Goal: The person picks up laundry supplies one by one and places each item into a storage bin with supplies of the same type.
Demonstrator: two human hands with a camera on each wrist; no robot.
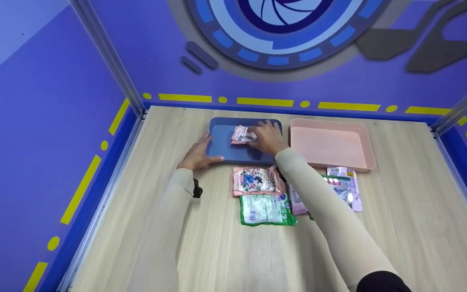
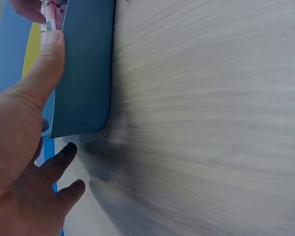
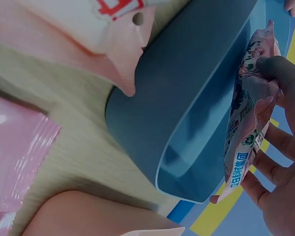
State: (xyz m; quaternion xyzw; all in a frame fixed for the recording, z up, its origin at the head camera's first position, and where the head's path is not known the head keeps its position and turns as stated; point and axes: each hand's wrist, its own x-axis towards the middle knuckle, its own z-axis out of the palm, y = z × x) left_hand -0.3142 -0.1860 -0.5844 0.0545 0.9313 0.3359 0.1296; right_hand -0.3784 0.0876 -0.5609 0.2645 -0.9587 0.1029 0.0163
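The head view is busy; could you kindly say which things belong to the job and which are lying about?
In the job: right hand, held pink packet, blue tray, left hand.
Apparently idle: pink tray, unheld pink packet, leftmost green packet, rightmost purple packet.

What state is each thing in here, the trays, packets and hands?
Blue tray: upright, open-topped
Pink tray: upright, open-topped
Held packet: creased, gripped by the right hand at the blue tray's opening
Left hand: fingers spread, thumb on the blue tray's rim
Left green packet: lying on the table, edge covered
Right-side packets: overlapping, partly hidden by the sleeve
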